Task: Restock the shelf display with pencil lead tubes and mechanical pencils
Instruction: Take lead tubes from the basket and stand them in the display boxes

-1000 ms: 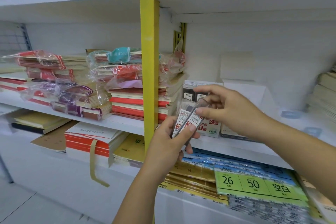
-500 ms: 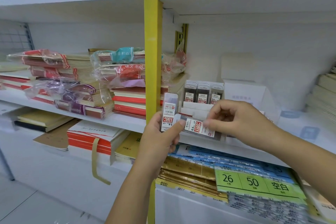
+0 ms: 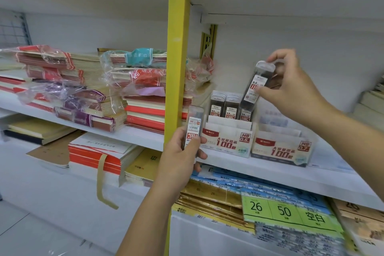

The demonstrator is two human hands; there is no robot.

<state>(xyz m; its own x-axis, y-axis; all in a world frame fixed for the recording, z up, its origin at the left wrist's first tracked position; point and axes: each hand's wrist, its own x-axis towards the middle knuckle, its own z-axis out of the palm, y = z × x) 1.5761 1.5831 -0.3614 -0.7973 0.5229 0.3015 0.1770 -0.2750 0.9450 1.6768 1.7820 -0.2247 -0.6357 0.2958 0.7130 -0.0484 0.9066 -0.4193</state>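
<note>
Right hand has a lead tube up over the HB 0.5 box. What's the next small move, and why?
Probably lower the clear lead tube in the right hand into the back row of the white HB 0.5 display box, rightmost slot. It hangs tilted just above the three tubes standing there. The left hand holds another tube waiting.

Both forearms are bare to the frame edge, with no sleeves showing. The left hand (image 3: 178, 158) and right hand (image 3: 291, 87) wear no gloves, rings or watch.
</note>
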